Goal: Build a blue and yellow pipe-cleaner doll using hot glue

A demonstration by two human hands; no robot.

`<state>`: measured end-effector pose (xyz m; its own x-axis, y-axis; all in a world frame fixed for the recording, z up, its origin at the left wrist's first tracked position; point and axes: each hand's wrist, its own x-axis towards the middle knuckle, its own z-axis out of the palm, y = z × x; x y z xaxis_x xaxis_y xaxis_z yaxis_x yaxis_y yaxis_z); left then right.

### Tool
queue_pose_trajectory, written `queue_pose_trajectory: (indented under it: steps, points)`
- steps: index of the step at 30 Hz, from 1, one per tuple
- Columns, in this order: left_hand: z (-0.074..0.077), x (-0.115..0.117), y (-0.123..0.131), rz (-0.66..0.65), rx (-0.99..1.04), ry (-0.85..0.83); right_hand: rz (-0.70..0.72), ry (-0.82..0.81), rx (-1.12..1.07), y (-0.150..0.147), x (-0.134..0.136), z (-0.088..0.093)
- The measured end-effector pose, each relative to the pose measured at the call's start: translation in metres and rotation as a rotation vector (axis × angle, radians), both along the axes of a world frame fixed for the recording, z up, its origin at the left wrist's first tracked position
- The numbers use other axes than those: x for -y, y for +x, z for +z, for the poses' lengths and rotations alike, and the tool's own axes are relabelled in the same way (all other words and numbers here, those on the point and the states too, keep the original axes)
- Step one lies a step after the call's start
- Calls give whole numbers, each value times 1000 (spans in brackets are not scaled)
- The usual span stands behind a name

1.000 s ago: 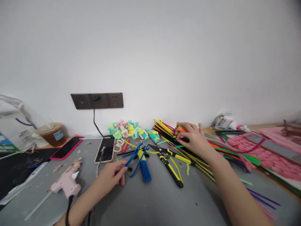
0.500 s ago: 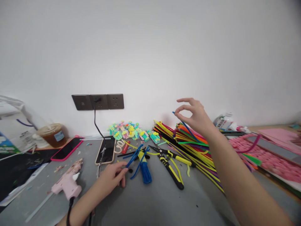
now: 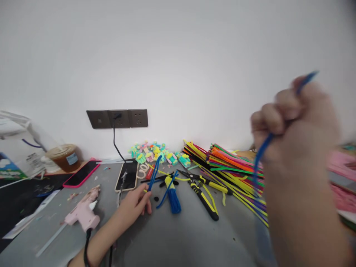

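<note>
My right hand (image 3: 292, 115) is raised at the right, fingers curled round a long blue pipe cleaner (image 3: 263, 150); its tip sticks out above the fist and its lower length hangs down, blurred. Low over the table, my left hand (image 3: 137, 202) pinches a few short blue pipe cleaner pieces (image 3: 154, 173) that point up and away. Just right of it lies a blue bundle with a yellow top (image 3: 172, 198), another blue piece (image 3: 167, 190) beside it. Yellow-and-black pliers (image 3: 204, 200) rest open to the right of the bundle.
Many coloured pipe cleaners (image 3: 230, 163) lie heaped by the wall. Small pastel pieces (image 3: 151, 152) are piled left of them. A pink glue gun (image 3: 83, 213) with a cord lies at the left, near two phones (image 3: 82, 173) and a lidded drink cup (image 3: 63, 157).
My right hand has moved right, up and closer to me, closing from a fingertip pinch into a fist around the blue pipe cleaner. The left hand's blue pieces now point more upright.
</note>
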<state>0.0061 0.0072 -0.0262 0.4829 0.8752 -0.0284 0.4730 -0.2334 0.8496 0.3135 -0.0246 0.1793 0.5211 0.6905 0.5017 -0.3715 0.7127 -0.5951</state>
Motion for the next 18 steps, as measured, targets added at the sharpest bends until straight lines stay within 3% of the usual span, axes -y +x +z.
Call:
queue_pose_trajectory:
  steps: [6,9,13,18]
  points:
    - [0,-2,-3,51,44,139,411,-301,-262,-43,-34,-81]
    - [1,-3,-3,82,64,138,520,-398,-340,-56,-50,-123]
    - [5,-3,-3,98,54,136,511,-512,-228,-52,-60,-152]
    - [10,-1,-3,58,37,113,313,-536,187,-36,-62,-158]
